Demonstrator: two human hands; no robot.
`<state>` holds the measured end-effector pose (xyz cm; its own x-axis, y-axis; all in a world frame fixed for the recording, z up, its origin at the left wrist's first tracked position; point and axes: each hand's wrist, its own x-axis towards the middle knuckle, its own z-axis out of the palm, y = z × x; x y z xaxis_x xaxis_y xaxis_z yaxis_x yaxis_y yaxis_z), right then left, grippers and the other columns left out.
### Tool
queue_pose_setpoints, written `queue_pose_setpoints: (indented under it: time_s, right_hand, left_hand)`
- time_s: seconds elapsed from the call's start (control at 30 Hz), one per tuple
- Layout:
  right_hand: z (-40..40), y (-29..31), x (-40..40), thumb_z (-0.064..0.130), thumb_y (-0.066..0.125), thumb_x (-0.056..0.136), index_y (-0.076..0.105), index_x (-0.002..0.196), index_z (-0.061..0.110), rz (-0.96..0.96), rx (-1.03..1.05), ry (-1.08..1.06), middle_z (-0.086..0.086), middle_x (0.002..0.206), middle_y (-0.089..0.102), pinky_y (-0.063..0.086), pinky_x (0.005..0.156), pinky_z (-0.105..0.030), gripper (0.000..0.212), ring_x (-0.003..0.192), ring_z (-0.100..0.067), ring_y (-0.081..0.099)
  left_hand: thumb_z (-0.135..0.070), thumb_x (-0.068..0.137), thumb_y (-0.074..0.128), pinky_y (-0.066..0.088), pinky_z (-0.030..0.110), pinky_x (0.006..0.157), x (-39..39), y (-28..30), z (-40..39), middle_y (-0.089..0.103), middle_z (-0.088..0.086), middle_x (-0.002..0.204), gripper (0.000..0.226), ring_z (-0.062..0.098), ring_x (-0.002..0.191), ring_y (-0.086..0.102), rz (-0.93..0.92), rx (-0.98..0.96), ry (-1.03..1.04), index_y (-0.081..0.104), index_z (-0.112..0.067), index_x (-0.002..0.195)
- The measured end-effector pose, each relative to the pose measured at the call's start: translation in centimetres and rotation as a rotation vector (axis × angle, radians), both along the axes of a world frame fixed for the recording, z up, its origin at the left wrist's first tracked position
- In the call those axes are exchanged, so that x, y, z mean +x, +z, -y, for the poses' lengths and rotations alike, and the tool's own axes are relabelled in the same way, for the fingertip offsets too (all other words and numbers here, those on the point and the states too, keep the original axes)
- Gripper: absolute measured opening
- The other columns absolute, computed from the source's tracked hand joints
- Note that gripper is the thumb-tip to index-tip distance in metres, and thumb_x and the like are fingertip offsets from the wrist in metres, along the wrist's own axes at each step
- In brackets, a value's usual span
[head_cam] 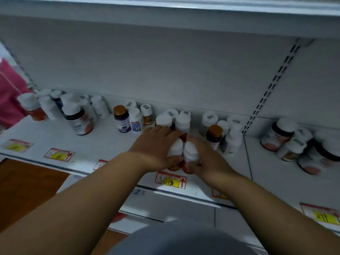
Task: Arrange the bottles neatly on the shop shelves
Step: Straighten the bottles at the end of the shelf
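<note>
Two white-capped bottles with orange-red labels stand side by side near the front of the white shelf (103, 142). My left hand (156, 146) wraps the left bottle (175, 147). My right hand (207, 157) wraps the right bottle (191, 150). The two bottles touch each other. Directly behind them stand two more white-capped bottles (182, 122) of the same kind, close to my left fingers. The lower parts of the held bottles are partly hidden by my palms.
Several other bottles stand in loose groups: a cluster at the far left (53, 105), a brown-capped one (120, 116), another brown-capped one (214, 134) right of my hands, large jars at the far right (277, 134). Price tags (171, 180) line the shelf edge. An upper shelf (165, 8) hangs overhead.
</note>
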<state>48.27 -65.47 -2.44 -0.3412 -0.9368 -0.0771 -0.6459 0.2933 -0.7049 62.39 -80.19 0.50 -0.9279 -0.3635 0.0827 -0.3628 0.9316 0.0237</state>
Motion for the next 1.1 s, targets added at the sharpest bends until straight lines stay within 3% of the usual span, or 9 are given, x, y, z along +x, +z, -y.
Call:
queue_pose_setpoints:
  time_s: [0.1,0.17,0.27,0.53,0.6,0.73,0.87,1.07,1.1]
  right_hand:
    - [-0.3,-0.1,0.7,0.031,0.066,0.084,0.03,0.137,0.045,0.005,-0.004,-0.11,0.013,0.132,0.043,0.038,0.099,-0.025,0.066,0.119,-0.006,0.043]
    - [-0.5,0.1,1.2,0.024,0.068,0.086,0.03,0.138,0.042,-0.018,-0.005,-0.143,0.018,0.124,0.041,0.034,0.091,-0.016,0.066,0.112,0.0,0.04]
    - [-0.5,0.1,2.0,0.022,0.07,0.085,0.029,0.13,0.049,-0.039,-0.027,-0.191,0.02,0.124,0.04,0.032,0.084,-0.006,0.067,0.107,0.008,0.037]
    - [-0.3,0.6,2.6,0.038,0.072,0.079,0.017,0.149,0.038,-0.106,0.004,-0.229,0.003,0.153,0.031,0.034,0.107,-0.027,0.089,0.137,-0.015,0.035]
    - [-0.7,1.2,2.7,0.041,0.072,0.078,0.014,0.151,0.035,-0.135,-0.033,-0.24,0.003,0.155,0.027,0.028,0.108,-0.022,0.093,0.14,-0.014,0.028]
    - [-2.9,2.9,2.5,0.033,0.075,0.08,0.018,0.149,0.033,-0.239,-0.157,-0.252,0.002,0.15,0.033,0.024,0.099,-0.007,0.089,0.131,-0.006,0.034]
    - [-7.9,4.7,1.1,0.027,0.068,0.084,0.03,0.146,0.031,-0.334,-0.192,-0.38,0.0,0.14,0.041,0.04,0.099,-0.023,0.073,0.125,-0.014,0.045]
    - [-21.9,7.2,-2.1,0.02,0.059,0.089,0.045,0.134,0.027,-0.402,-0.213,-0.661,0.002,0.125,0.049,0.046,0.09,-0.032,0.047,0.109,-0.011,0.05]
    - [-24.7,7.6,-2.6,0.021,0.059,0.09,0.045,0.134,0.029,-0.402,-0.221,-0.703,0.005,0.123,0.049,0.045,0.088,-0.028,0.047,0.106,-0.007,0.05]
  left_hand:
    - [-0.07,0.079,0.035,0.033,0.037,0.093,-0.3,-0.2,0.2,0.052,0.0,0.13,0.076,0.026,0.116,0.045,0.012,-0.037,-0.096,0.036,-0.026,0.141]
    - [-0.065,0.084,0.043,0.031,0.037,0.091,-0.3,-0.4,0.3,0.053,0.0,0.128,0.068,0.025,0.113,0.046,-0.009,-0.066,-0.141,0.038,-0.024,0.138]
    - [-0.064,0.087,0.045,0.032,0.038,0.091,-0.4,-0.5,0.8,0.052,0.0,0.131,0.067,0.025,0.115,0.045,-0.027,-0.047,-0.151,0.036,-0.023,0.14]
    - [-0.069,0.083,0.047,0.031,0.036,0.092,-0.1,-0.6,1.2,0.051,-0.001,0.127,0.074,0.023,0.115,0.044,-0.081,-0.001,-0.171,0.036,-0.024,0.141]
    - [-0.069,0.082,0.048,0.031,0.035,0.093,0.1,-0.1,0.9,0.05,0.0,0.127,0.078,0.023,0.116,0.043,-0.108,0.001,-0.169,0.035,-0.023,0.143]
    - [-0.066,0.081,0.052,0.035,0.039,0.087,0.2,1.4,-0.6,0.055,0.002,0.116,0.069,0.027,0.105,0.049,-0.186,-0.03,-0.201,0.049,-0.02,0.131]
    - [-0.059,0.08,0.05,0.043,0.038,0.079,-1.4,2.6,-4.8,0.06,0.007,0.107,0.061,0.031,0.095,0.054,-0.29,-0.048,-0.266,0.058,-0.016,0.122]
    - [-0.059,0.081,0.053,0.047,0.038,0.085,-6.9,2.8,-16.2,0.061,0.004,0.114,0.057,0.028,0.102,0.055,-0.262,0.032,-0.392,0.054,-0.021,0.125]
    - [-0.06,0.082,0.05,0.047,0.039,0.085,-8.2,2.5,-18.6,0.061,0.004,0.113,0.058,0.027,0.102,0.055,-0.254,0.042,-0.419,0.054,-0.022,0.125]
